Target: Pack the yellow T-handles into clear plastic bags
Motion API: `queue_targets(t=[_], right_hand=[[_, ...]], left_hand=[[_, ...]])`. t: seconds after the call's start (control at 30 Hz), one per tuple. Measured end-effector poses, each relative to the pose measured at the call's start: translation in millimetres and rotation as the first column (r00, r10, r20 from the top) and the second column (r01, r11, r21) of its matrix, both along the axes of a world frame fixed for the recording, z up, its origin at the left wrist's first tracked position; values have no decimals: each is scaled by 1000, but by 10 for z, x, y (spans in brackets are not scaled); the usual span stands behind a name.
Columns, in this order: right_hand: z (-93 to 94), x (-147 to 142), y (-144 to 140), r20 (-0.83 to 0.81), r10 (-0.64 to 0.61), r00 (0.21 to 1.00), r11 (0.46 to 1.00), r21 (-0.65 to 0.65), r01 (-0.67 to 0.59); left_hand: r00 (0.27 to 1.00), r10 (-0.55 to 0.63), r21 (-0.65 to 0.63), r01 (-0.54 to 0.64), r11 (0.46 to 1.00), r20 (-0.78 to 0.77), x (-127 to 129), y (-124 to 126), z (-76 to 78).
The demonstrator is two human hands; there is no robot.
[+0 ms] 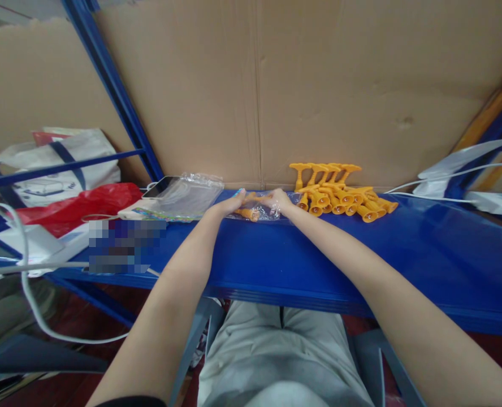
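A clear plastic bag (272,213) lies between my hands near the back of the blue table. An orange-yellow plastic piece (247,215) with a flared end shows at the bag. My left hand (234,201) is closed on the bag's left side, its fingers partly hidden. At the right side, my right hand (280,201) grips the bag with bent fingers; another orange-yellow part (257,198) shows between the hands. Right of my right hand is a pile of orange-yellow T-handled plastic pieces (340,198) with flared hollow ends, several standing upright against the cardboard.
Clear plastic bags (187,195) lie stacked to the left. Beyond them are a red plastic bag (94,206), a white cloth bag (64,169) and a white cable (33,316). A cardboard wall (255,96) closes the back of the blue table (285,265). White cables and boxes (497,202) sit far right.
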State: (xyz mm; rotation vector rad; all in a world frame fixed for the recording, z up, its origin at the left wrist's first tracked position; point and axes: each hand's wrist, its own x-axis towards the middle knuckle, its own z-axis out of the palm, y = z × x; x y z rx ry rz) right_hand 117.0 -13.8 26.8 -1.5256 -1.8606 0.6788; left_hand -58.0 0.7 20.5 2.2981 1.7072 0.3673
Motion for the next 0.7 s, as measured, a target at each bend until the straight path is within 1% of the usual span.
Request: queue_targets(t=[0.07,0.1,0.2,0.27,0.37,0.4,0.47,0.57,0.63,0.7], right_hand=[[-61,-15,58,-4,-8,1000,1000,28,8],[-89,-16,81,-17,4,1000,999,33,-4],[-142,15,116,-38,66,997,996,58,-64],[-145,52,117,34,77,996,990,114,-80],[-122,90,98,243,27,970,970,229,-85],[-115,95,91,302,15,953,964,250,-94],[-114,95,83,364,18,931,958,261,-120],[-134,87,90,358,53,932,951,267,-157],[-140,84,100,329,52,943,945,290,-153],[-118,89,102,315,51,948,944,294,-149]], left_hand=[[994,-44,-64,50,997,95,23,-13,9],[990,-47,-83,58,995,132,30,-14,11],[986,-2,-82,16,997,168,26,2,14],[984,19,-62,-8,998,177,13,16,15],[991,39,25,-42,999,126,4,32,10],[995,39,62,-45,997,94,7,39,5],[1000,10,128,-13,992,25,20,60,-15],[997,-65,181,70,981,-33,37,114,-62],[997,-72,188,78,979,-39,36,155,-94],[998,-56,176,61,983,-35,25,189,-117]])
